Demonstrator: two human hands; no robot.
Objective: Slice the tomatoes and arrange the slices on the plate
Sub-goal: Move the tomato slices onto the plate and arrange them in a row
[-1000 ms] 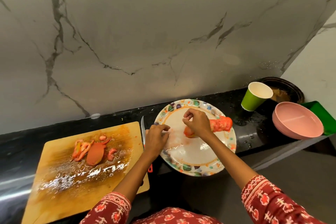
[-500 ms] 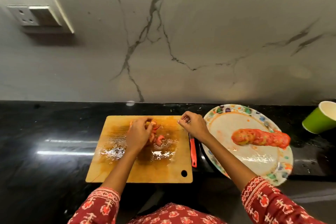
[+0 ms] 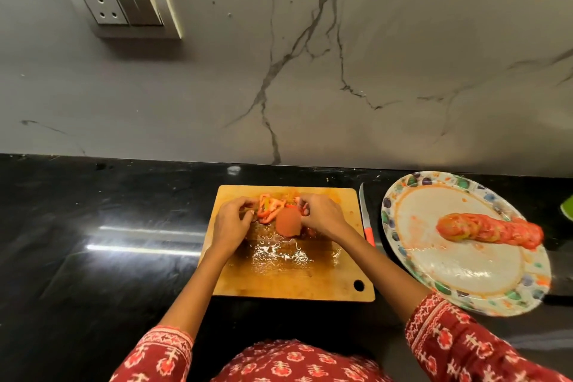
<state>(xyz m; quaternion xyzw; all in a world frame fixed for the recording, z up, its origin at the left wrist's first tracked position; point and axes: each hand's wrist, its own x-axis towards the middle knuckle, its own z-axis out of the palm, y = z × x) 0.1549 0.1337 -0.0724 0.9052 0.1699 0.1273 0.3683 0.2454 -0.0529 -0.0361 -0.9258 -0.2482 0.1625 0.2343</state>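
At frame centre, both hands work over the wet wooden cutting board [image 3: 288, 273] on the black worktop [image 3: 93, 242]. The left hand [image 3: 231, 223] and right hand [image 3: 322, 215] have fingers pinched on loose tomato pieces [image 3: 269, 208] beside a tomato end [image 3: 288, 222]. At right, overlapping tomato slices [image 3: 490, 229] line the plate [image 3: 400, 205]; a knife [image 3: 366, 217] lies between board and plate.

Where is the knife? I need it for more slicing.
The knife lies on the counter between the cutting board and the plate, right of both hands.
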